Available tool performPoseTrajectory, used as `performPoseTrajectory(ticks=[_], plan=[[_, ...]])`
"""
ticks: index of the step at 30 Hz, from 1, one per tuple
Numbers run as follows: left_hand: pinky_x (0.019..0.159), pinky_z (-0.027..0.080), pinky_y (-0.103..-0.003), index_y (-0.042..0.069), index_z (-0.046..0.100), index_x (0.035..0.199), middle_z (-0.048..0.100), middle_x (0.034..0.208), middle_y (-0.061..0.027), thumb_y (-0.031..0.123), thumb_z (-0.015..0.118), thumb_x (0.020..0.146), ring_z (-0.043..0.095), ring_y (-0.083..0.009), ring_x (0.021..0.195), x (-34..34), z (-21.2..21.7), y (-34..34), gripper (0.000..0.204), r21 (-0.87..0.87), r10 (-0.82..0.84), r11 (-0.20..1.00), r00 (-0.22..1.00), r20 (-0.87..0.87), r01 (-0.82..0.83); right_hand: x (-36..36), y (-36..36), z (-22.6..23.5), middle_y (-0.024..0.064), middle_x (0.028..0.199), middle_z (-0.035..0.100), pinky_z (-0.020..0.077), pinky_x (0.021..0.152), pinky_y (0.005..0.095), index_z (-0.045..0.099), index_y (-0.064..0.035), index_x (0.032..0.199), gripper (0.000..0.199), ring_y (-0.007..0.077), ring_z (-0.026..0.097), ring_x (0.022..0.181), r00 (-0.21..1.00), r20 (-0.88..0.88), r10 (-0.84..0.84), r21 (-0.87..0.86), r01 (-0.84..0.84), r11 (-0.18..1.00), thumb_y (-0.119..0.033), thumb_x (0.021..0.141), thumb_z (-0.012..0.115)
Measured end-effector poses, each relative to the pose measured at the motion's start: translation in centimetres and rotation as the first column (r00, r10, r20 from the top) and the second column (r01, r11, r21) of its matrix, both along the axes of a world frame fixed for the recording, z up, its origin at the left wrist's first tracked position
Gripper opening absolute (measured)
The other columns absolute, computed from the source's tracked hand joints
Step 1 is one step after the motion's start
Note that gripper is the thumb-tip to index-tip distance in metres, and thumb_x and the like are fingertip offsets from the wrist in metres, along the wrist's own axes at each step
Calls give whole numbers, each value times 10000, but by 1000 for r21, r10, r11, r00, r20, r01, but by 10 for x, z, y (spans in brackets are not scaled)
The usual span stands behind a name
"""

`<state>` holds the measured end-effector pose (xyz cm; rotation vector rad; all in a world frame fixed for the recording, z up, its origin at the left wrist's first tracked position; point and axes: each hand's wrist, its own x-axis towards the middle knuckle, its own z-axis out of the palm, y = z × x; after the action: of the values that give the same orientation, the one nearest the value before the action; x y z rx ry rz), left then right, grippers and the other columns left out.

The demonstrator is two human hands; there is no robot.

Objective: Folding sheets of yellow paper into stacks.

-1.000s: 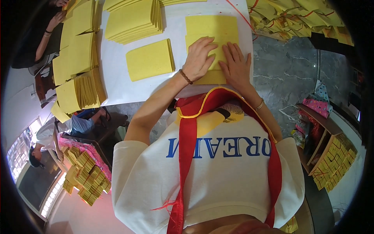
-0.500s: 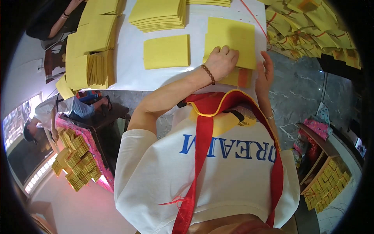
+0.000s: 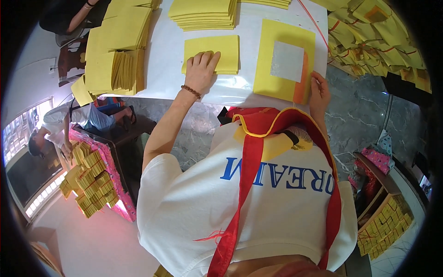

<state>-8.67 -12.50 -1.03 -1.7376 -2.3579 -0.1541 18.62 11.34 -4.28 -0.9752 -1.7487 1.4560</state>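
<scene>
My left hand (image 3: 203,69), with a beaded bracelet on the wrist, rests palm down on a folded yellow paper (image 3: 217,46). Its fingers lie over the lower left part, slightly bent. To the right lies a flat yellow sheet (image 3: 265,60) bearing a silver square (image 3: 286,60) and an orange strip (image 3: 301,90). Beside that sheet's lower right edge is my right hand (image 3: 319,94), its fingers loosely curved and apart. Whether its fingertips touch the edge, I cannot tell.
Stacks of folded yellow paper stand on the white table (image 3: 161,69), one thick pile (image 3: 203,11) at the far side and others (image 3: 113,60) at left. Bundled yellow papers (image 3: 369,41) fill the far right. At left another person (image 3: 64,124) sits by more bundles (image 3: 92,180).
My left hand has moved left, from the right-hand sheet to the folded paper. The yellow paper covering the silver square is gone from there. My right hand's fingers have bent in.
</scene>
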Motion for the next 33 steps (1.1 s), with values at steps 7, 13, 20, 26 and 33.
performPoseTrajectory(ticks=[7, 13, 20, 26, 33], plan=[[971, 321, -435, 86, 387, 1321, 425, 1262, -134, 119, 603, 699, 392, -305, 1180, 6, -9, -9, 659, -84, 37, 996, 995, 98, -29, 7, 7, 1, 84, 1031, 612, 428, 860, 282, 620, -33, 1039, 202, 182, 573, 946, 993, 117, -19, 217, -7, 976, -112, 856, 583], [970, 318, -453, 155, 391, 1338, 392, 1307, -159, 83, 589, 645, 375, -347, 1190, -7, 17, -7, 724, -159, -2, 986, 954, 298, 52, -2, 16, 14, 97, 990, 615, 467, 779, 302, 657, -54, 952, 195, 239, 595, 899, 955, 253, 156, 385, -248, 889, -123, 769, 654], [854, 394, -406, 91, 574, 1123, 525, 1144, -124, 111, 639, 686, 489, -305, 1038, 53, 37, 62, 442, 176, -320, 947, 841, 436, 269, -1, 23, 6, 44, 960, 623, 479, 672, 286, 670, -64, 881, 154, 179, 612, 785, 960, 198, 198, 416, -265, 870, -134, 744, 677], [773, 435, -373, 84, 612, 976, 569, 1025, -86, 205, 698, 683, 541, -254, 907, 108, 13, 101, 328, 194, -545, 838, 775, 319, 510, 1, 23, 3, 69, 1006, 593, 456, 791, 271, 653, -2, 926, 168, 178, 584, 910, 946, 189, 263, 263, -307, 915, -88, 782, 649], [690, 466, -349, 65, 622, 890, 607, 851, -65, 175, 644, 765, 568, -252, 777, 95, 4, 110, 168, 278, -540, 836, 618, 572, 473, 5, 26, -5, 58, 1020, 590, 443, 788, 250, 648, 21, 932, 169, 147, 573, 899, 960, 54, 275, 84, -279, 957, -107, 827, 615]])
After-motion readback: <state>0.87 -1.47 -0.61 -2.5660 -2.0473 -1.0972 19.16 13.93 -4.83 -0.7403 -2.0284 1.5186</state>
